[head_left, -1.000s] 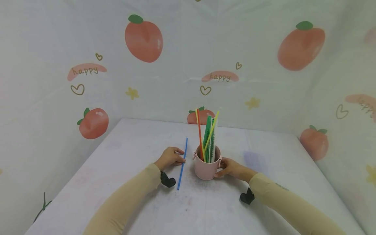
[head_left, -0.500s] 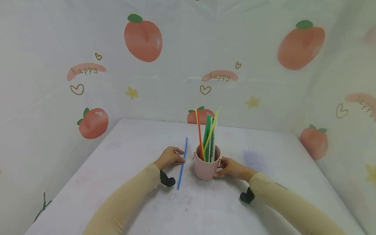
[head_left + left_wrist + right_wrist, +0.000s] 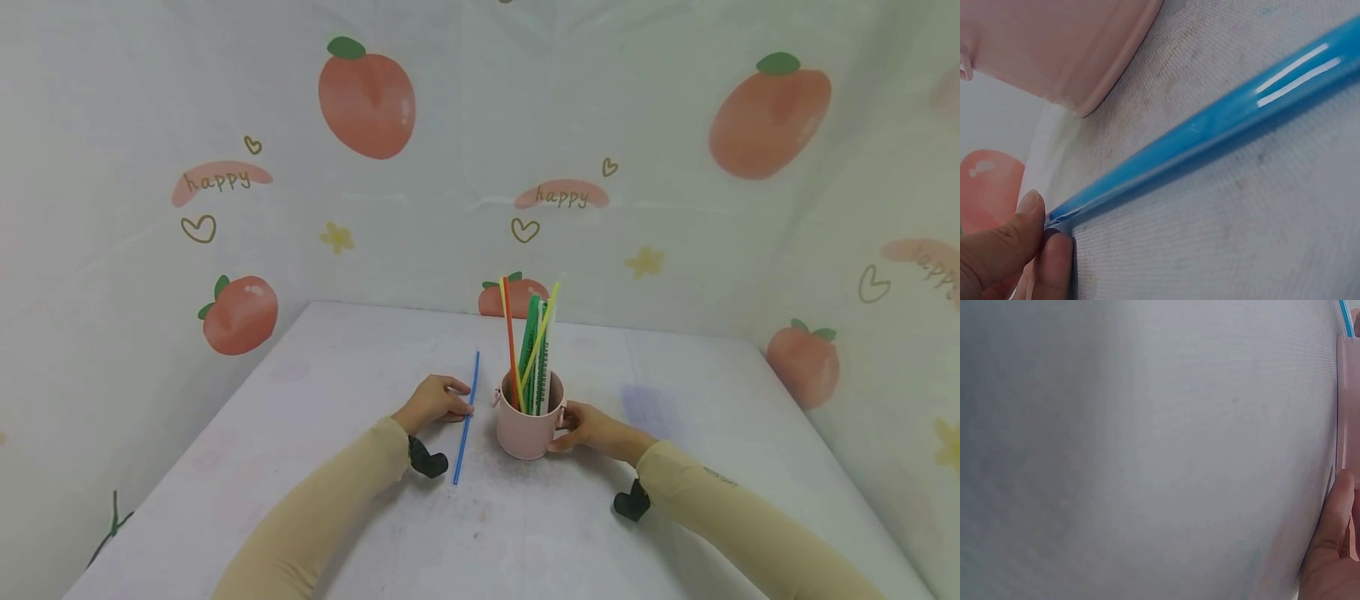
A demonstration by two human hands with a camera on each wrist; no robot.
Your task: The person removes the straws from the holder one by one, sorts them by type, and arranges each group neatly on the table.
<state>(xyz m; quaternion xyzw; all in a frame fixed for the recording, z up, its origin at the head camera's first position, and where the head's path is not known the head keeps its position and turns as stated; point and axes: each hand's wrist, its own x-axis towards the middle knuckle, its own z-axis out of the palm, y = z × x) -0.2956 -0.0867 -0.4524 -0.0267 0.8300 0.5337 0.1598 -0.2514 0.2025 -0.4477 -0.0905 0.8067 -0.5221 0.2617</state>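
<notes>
1. Here, our left hand (image 3: 437,400) pinches the blue straw (image 3: 1210,128), lying on the tabletop (image 3: 420,542), between thumb and fingertip.
2. Our right hand (image 3: 596,432) grips the pink pail (image 3: 521,437), whose orange straw (image 3: 510,333) stands left of those fingers.

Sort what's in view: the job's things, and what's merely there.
In the job, seemingly:
blue straw, pinched by the left hand
bucket, held by the right hand
straws and green sticks in it

Merely there:
curtain
table, underneath
black wrist gear
</notes>
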